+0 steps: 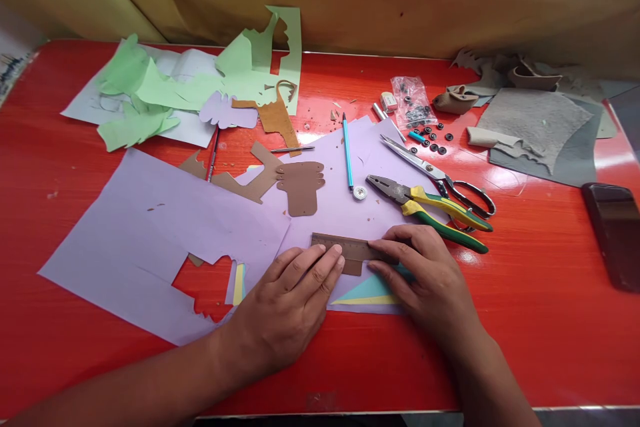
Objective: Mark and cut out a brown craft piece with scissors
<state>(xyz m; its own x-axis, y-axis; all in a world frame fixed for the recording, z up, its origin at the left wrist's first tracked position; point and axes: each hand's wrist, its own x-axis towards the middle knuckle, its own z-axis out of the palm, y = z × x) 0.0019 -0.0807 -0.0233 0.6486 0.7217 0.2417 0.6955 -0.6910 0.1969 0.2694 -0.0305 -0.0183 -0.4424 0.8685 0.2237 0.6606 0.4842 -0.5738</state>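
Note:
A ruler (345,245) with fine tick marks lies across a small brown leather piece (354,268) on purple paper. My left hand (295,300) rests on them, its fingers stretched out and pressing down near the ruler's left part. At the right end, my right hand (433,277) grips the ruler between thumb and fingers. Just behind sits a cut brown leather shape (300,188) with scalloped sides and small holes. The leather piece is partly covered by the ruler and my left fingertips.
Pliers (425,210) and scissors (435,173) lie behind my right hand, beside a blue pen (347,153). Black snap parts (434,147) are scattered near a plastic bag (413,100). Green paper offcuts (170,87) lie back left; a phone (613,233) lies right.

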